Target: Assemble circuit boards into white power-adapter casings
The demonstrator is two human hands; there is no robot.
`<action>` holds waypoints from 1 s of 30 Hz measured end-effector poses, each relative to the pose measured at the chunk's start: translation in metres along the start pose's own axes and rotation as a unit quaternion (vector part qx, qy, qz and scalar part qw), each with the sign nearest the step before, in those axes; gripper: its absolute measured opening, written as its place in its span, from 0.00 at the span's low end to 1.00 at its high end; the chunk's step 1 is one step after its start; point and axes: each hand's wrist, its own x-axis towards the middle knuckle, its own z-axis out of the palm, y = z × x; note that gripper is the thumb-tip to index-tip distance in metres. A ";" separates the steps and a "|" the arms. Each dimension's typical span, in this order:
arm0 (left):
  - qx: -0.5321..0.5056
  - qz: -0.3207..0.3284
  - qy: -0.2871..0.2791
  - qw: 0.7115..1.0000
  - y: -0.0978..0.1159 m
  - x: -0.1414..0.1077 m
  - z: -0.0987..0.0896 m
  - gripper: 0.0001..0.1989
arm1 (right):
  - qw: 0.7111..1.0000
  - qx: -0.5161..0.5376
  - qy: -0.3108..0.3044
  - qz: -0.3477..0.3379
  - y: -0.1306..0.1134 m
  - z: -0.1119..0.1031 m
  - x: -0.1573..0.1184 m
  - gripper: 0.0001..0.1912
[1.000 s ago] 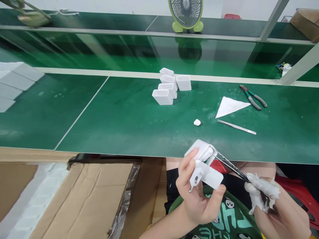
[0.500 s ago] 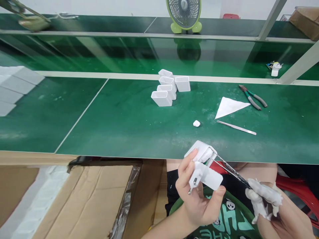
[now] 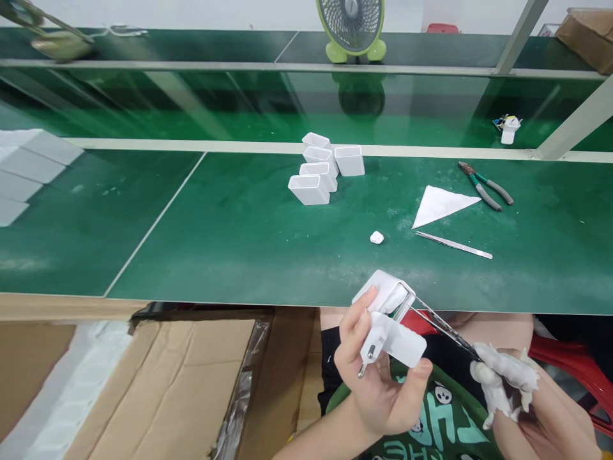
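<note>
The left hand (image 3: 378, 383) is holding a white plug adapter (image 3: 390, 335) below the near edge of the desk (image 3: 230, 243), over the lap; its grip is clamped around the white body, with thumb on the lower right face and fingers on the left side, the two round pins pointing down and left. Just above that grip, an open white shell (image 3: 385, 295) is sitting against the adapter, its mouth facing right.

The right hand (image 3: 522, 402), its fingertips wrapped in white tape, is pinching a pair of tweezers (image 3: 443, 329); its grip is closed on the handle end, and the tips are reaching up and left into the shell's mouth. Whether the tips are holding anything inside cannot be told.

As a judgement, the work is partway through: the piece in hand is open and being worked on with the tweezers, not closed up. Well beyond both grips, five empty white housings (image 3: 320, 169) are standing in a cluster on the desk. To the right of them are lying a white paper triangle (image 3: 440, 203), a second pair of tweezers (image 3: 454, 245), pliers (image 3: 484, 183) and a small white scrap (image 3: 377, 237).
</note>
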 end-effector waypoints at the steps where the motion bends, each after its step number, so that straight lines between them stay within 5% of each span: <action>1: -0.001 -0.004 0.001 1.000 0.000 -0.001 0.000 0.34 | 1.000 0.003 0.011 0.013 -0.001 0.000 0.000 0.16; 9: -0.024 -0.014 -0.016 0.999 -0.004 -0.001 -0.006 0.35 | 0.993 0.008 0.079 0.092 -0.011 -0.005 -0.003 0.15; 12: -0.022 -0.014 -0.007 1.000 -0.004 0.001 -0.005 0.37 | 0.994 0.023 0.061 0.086 -0.011 -0.004 -0.001 0.15; 16: -0.007 0.000 0.013 1.000 -0.004 0.003 -0.002 0.37 | 0.995 0.067 0.048 0.058 -0.012 0.010 0.002 0.12; 23: -0.007 -0.004 0.050 0.999 -0.001 0.000 0.002 0.33 | 0.968 0.102 0.173 0.150 -0.042 0.036 0.005 0.11; 30: -0.023 -0.012 0.051 0.998 0.005 -0.003 -0.002 0.32 | 0.966 0.128 0.172 0.145 -0.042 0.042 -0.006 0.12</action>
